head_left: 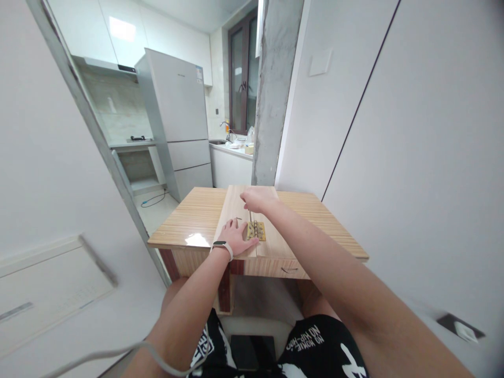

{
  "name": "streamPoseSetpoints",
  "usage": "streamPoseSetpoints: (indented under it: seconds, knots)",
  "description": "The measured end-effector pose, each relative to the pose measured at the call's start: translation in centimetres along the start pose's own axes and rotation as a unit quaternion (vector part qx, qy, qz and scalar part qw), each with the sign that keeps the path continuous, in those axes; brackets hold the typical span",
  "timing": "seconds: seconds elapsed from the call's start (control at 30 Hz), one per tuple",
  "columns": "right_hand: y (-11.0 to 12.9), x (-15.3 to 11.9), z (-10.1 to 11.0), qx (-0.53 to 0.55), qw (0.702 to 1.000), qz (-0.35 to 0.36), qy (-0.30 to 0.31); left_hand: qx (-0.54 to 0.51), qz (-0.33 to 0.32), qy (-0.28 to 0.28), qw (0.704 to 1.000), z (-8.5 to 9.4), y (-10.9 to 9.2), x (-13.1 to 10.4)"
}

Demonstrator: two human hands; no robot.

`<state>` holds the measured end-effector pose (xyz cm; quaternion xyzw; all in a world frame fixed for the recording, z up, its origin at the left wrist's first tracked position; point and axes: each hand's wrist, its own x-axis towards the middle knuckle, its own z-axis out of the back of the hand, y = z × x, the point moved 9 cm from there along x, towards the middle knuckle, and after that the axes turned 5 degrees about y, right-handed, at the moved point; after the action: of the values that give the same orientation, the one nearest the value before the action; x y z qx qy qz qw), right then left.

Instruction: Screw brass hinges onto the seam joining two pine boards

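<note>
A brass-coloured hinge (258, 231) lies across the seam between two pale wooden boards (232, 202) on the desk. My right hand (260, 198) is closed above it around a screwdriver (250, 215); only the thin metal shaft shows, pointing down at the hinge's upper left part, and the handle is hidden in my fist. Flat on the left board rests my left hand (235, 236), fingers spread, with thumb and forefinger beside the hinge. A small thin dark piece, too small to name, lies just past its fingertips.
The small wooden desk (185, 218) has a drawer (275, 266) below its front edge, close to my knees. A pale cable (145, 344) crosses at lower left. Walls flank both sides; a fridge (181, 105) and a sink counter (232, 150) stand beyond.
</note>
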<state>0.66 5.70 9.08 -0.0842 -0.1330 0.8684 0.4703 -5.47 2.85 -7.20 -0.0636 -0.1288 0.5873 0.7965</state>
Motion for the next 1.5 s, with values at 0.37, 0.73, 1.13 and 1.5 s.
streamPoseSetpoints:
  seconds: [0.37,0.73,1.13,1.5]
  knots:
    - [-0.2,0.0,0.6,0.019,0.998,-0.064,-0.004,-0.001,-0.003,0.001,1.000,0.2,-0.1,-0.2]
    - [-0.5,-0.6,0.6,-0.001,0.998,-0.049,0.051,-0.006,-0.003,0.001,1.000,0.1,-0.1,-0.2]
    - [-0.6,-0.9,1.3,0.009,1.000,-0.026,-0.003,0.001,-0.004,-0.004,1.000,-0.1,0.0,0.0]
    - [-1.0,-1.3,0.9,0.021,0.997,-0.068,0.025,0.001,-0.007,-0.009,1.000,-0.1,0.1,0.1]
